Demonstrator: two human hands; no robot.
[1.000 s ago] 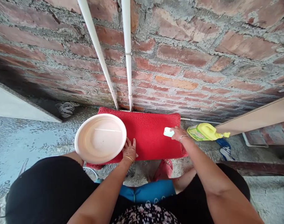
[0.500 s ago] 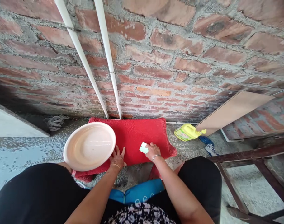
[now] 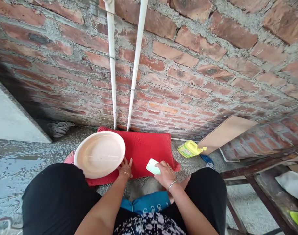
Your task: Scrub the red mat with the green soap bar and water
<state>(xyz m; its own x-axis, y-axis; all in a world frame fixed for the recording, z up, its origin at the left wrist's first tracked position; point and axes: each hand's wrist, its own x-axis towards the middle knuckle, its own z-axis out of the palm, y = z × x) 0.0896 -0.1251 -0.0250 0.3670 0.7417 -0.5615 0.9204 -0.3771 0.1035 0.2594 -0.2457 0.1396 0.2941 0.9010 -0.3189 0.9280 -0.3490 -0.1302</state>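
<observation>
A wet red mat or thick cloth point(image 3: 146, 150) lies spread before me on the floor. On its left part rests a cream basin point(image 3: 100, 155) with water in it. My left hand point(image 3: 125, 168) lies on the red cloth by the basin's right rim, fingers spread, partly tucked under the rim. My right hand point(image 3: 165, 173) is closed round a pale mint scrub brush point(image 3: 153, 166) with a small hole at its end. The brush is at or just above the cloth's front part; its bristles are hidden, so contact cannot be told.
A yellow detergent jug point(image 3: 191, 149) stands right of the cloth, near a blue-and-white shoe point(image 3: 207, 161) and a leaning board point(image 3: 226, 133). White pipes point(image 3: 112, 78) run down the brick wall point(image 3: 178, 91). A grey rag point(image 3: 59, 129) lies at left; a wooden frame point(image 3: 259, 192) is at right.
The view has shifted and turned, moving the pipes rightward in the picture. My right hand with the brush sits slightly nearer to me, and more of the brush shows. My left hand stays by the basin.
</observation>
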